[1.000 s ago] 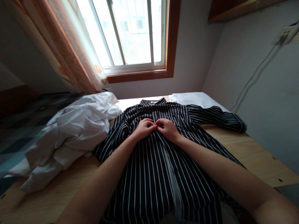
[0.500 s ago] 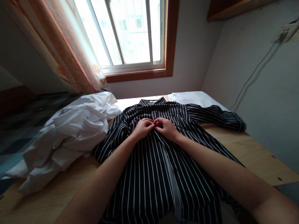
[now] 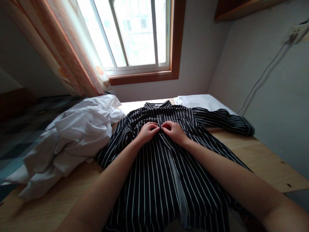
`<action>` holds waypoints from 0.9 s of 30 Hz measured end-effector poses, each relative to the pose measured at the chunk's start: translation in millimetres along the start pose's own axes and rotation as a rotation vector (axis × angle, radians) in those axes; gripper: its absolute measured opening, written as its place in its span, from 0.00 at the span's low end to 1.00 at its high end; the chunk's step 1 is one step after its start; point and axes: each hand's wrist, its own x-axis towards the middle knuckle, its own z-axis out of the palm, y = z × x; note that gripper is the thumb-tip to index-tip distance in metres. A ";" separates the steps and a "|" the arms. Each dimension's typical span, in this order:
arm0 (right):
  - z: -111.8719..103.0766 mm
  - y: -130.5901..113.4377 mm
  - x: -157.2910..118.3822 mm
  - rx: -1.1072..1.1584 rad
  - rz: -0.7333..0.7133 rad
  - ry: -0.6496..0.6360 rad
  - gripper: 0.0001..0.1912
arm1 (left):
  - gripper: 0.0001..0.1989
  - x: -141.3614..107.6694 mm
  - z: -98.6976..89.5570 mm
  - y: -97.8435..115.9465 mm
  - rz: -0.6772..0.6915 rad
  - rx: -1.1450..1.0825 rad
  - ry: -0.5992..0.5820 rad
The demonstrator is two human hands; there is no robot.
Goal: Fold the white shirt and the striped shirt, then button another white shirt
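A black shirt with white stripes (image 3: 154,167) lies front up, its collar toward the window and one sleeve stretched to the right. The front is parted below my hands and a pale inner strip shows there. My left hand (image 3: 149,131) pinches the front edge at chest height. Close beside it, my right hand (image 3: 174,131) pinches the same placket from the right, fingertips nearly meeting those of the left. A small button shows just above the hands. Whatever lies between the fingertips is too small to make out.
Crumpled white cloth (image 3: 79,132) is heaped on the left of the wooden table (image 3: 267,158). A flat white cloth (image 3: 205,101) lies at the back right. Behind are a window (image 3: 137,35) and a curtain (image 3: 72,48); a cable (image 3: 263,74) hangs down the right wall.
My right hand has shifted slightly, its fingers closer together in a tighter pinch. A button above the hands is now plainer to see. The left hand has hardly moved.
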 end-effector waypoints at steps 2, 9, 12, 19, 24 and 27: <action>-0.3 0.8 -0.1 0.006 0.005 0.002 0.03 | 0.09 -0.1 -0.1 0.3 -0.005 -0.005 0.000; 1.1 3.8 -0.1 0.045 -0.013 0.004 0.05 | 0.09 0.5 -0.2 1.1 0.004 -0.005 -0.003; 1.3 4.3 0.1 0.068 -0.014 -0.015 0.06 | 0.09 -0.3 -0.2 2.0 0.007 -0.008 0.001; 1.5 6.8 1.3 0.091 -0.006 -0.042 0.05 | 0.09 -2.1 -1.3 3.7 0.009 -0.006 -0.009; 3.0 7.1 1.9 0.036 -0.027 -0.049 0.04 | 0.09 -1.8 -1.4 3.9 0.017 -0.005 -0.027; 3.9 5.9 2.0 -0.007 -0.030 -0.038 0.04 | 0.08 -0.7 0.0 3.8 0.017 0.012 -0.024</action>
